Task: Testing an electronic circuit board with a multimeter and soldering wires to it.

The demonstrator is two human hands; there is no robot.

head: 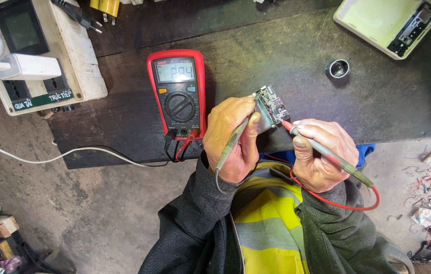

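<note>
Workbench (301,66) of dark board, on which a red multimeter (177,94) with a lit display is laid, its leads plugged in. Measurement is judged under way, not finished. A small circuit board (271,107) and a dark probe (233,144) are pinched in the left hand (236,139); the red-tipped probe (327,155), gripped in the closed right hand (322,155), is touched to the board's edge.

Glossy red plastic multimeter (177,94), matt bench (286,61)
</note>
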